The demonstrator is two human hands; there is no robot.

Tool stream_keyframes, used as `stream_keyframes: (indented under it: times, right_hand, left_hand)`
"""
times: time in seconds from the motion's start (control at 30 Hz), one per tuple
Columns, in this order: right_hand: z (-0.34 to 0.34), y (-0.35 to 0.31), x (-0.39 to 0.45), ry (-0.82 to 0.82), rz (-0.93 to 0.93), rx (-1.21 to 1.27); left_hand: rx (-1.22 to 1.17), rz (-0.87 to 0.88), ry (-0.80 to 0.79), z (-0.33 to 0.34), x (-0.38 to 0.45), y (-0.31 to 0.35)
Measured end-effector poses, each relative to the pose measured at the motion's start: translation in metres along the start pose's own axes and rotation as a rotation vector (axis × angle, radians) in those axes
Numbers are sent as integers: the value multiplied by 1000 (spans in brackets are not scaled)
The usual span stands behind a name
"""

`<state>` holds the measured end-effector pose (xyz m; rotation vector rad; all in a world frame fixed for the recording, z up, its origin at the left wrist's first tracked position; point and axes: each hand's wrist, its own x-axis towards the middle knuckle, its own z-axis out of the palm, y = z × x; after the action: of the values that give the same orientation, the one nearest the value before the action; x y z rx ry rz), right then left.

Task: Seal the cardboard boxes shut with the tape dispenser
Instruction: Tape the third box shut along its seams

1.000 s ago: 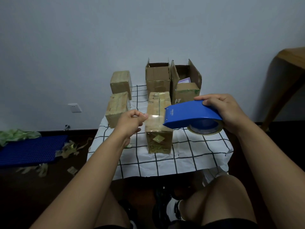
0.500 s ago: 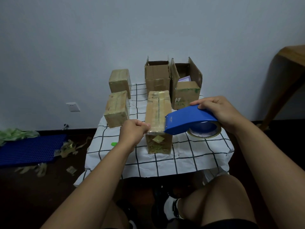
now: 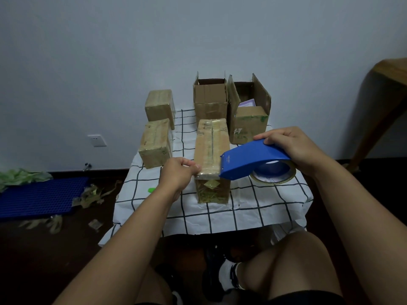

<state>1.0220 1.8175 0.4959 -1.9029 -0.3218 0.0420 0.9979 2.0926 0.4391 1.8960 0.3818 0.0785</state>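
A long closed cardboard box [image 3: 211, 148] lies lengthwise in the middle of the checked tablecloth [image 3: 264, 208], with tape along its top seam. My right hand [image 3: 293, 148] grips the blue tape dispenser [image 3: 253, 159], whose front edge sits on the box's near right top corner. My left hand [image 3: 178, 175] pinches the tape end at the box's near left top edge. Two sealed boxes [image 3: 155, 146] [image 3: 159, 106] stand on the left. Two boxes with raised flaps [image 3: 210, 97] [image 3: 250, 115] stand at the back.
A wall socket [image 3: 97, 140] is on the wall at left. On the dark floor lie a blue grid mat [image 3: 41, 197] and tape scraps [image 3: 92, 194]. A wooden table leg [image 3: 378, 119] rises at the right. My knees sit below the table's front edge.
Both hands have come down to the near end of the long box. The dispenser dropped from above the box onto its near right corner; the left hand moved against the near left edge.
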Motion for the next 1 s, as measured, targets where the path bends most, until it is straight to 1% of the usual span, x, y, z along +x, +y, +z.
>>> stream_keyframes:
  times: [0.13,0.23,0.3,0.37,0.47,0.53,0.63,0.7,0.73,0.77,0.8,0.83,0.87,0.9,0.93,0.97,1.0]
  right_hand:
    - [3,1,-1,-7,11,11]
    - [5,5,-2,-4,30,14]
    - [6,8,-2,6,46,24]
    - [7,11,-3,15,60,43]
    - [7,14,-4,22,70,57]
    - [7,17,-4,28,78,57]
    - [7,19,-4,42,87,50]
    - [7,20,-3,50,91,48]
    - [7,20,-4,49,93,45]
    - [7,20,-4,47,93,46]
    - [7,20,-4,46,91,51]
    - [6,21,-4,44,89,58]
    - [6,22,-4,41,87,63]
    - [6,22,-4,40,86,63]
    - [6,21,-3,39,86,60]
    - [6,21,-3,39,87,56]
    - [6,20,-3,38,86,54]
  left_hand:
    - [2,-32,5,0,3,-3]
    - [-38,-110,-14,-2,3,-8]
    - [-138,-216,-78,-4,2,-11]
    - [-306,-327,-182,-4,-2,-15]
    - [-504,-404,-258,2,-6,-22]
    - [-599,-397,-241,8,-8,-24]
    - [-656,-376,-190,15,-11,-25]
    - [-645,-399,-131,18,-13,-27]
    - [-588,-397,-73,19,-13,-28]
    - [-479,-348,17,19,-14,-29]
    - [-326,-223,137,20,-14,-30]
    - [-157,-18,244,20,-16,-31]
    - [6,246,289,19,-20,-30]
    - [168,507,268,19,-25,-27]
    - [328,699,209,20,-29,-26]
    - [465,817,154,23,-32,-25]
    - [568,871,115,25,-35,-25]
